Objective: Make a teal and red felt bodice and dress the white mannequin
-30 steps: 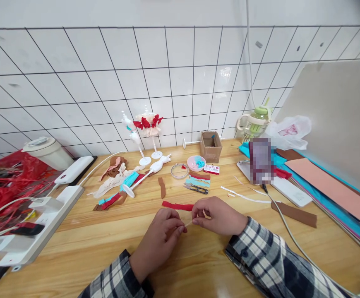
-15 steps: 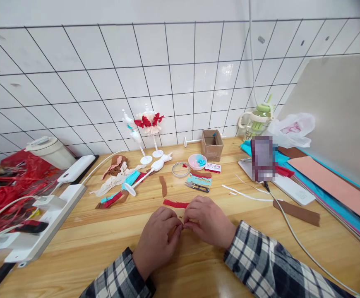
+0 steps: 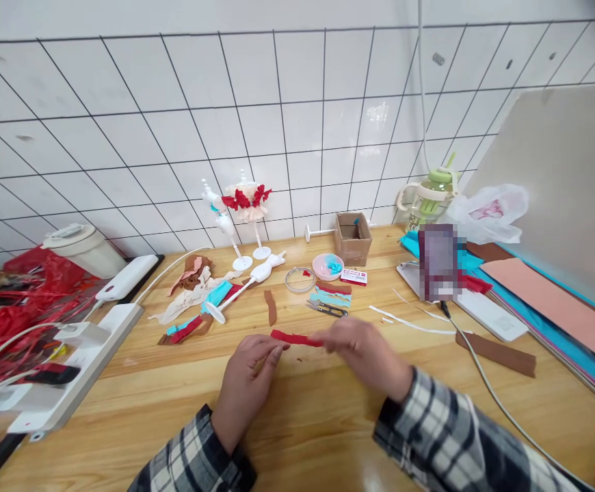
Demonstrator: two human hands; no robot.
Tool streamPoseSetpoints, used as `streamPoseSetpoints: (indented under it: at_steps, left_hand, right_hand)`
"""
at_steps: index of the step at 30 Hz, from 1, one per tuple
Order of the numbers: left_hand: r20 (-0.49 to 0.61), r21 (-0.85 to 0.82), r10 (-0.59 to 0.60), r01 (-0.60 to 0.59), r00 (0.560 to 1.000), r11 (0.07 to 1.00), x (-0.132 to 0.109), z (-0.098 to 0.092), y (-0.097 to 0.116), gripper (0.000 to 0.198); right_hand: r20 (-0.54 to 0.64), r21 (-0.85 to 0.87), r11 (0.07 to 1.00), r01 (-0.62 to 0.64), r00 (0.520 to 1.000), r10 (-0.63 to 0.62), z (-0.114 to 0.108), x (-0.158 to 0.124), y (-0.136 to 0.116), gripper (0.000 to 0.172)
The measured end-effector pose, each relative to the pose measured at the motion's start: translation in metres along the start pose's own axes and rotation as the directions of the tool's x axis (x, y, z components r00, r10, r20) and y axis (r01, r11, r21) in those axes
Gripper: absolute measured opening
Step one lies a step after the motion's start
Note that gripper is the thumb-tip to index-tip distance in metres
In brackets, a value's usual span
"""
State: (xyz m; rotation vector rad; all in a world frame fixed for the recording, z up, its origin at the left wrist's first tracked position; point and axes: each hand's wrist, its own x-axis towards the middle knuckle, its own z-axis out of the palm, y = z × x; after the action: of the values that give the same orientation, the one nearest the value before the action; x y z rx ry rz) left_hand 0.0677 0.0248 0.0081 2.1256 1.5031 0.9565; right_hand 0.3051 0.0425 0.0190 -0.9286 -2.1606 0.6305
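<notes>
Our left hand (image 3: 249, 376) and right hand (image 3: 366, 352) have parted since 0.5 s ago, toward opposite ends of the red strip (image 3: 298, 338) on the surface (image 3: 302, 427). Our left grip is pinched together near the strip's left end; our right grip, blurred, overlaps its right end, and we cannot tell whether it clamps. Black snips (image 3: 329, 309) lie behind the strip.
</notes>
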Motion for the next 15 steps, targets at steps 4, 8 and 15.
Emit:
streamPoseSetpoints:
  at_steps: [4, 8, 15]
  left_hand:
    - [0.081, 0.01, 0.037, -0.038, 0.996, 0.999, -0.004, 0.004, 0.008, 0.024]
    - [0.133, 0.015, 0.049, -0.052, 0.99, 0.999, -0.005, 0.006, 0.008, 0.025]
    - [0.164, 0.023, 0.083, -0.088, 0.983, 0.996, -0.008, 0.005, 0.007, 0.023]
  right_hand:
    - [0.025, -0.095, 0.862, -0.499, 0.864, 0.503, -0.047, -0.008, 0.07, 0.033]
    - [0.024, 0.017, 0.7, -0.714, 0.701, 0.713, -0.068, -0.023, 0.107, 0.024]
    - [0.028, 0.06, 0.634, -0.771, 0.636, 0.771, -0.067, -0.026, 0.112, 0.026]
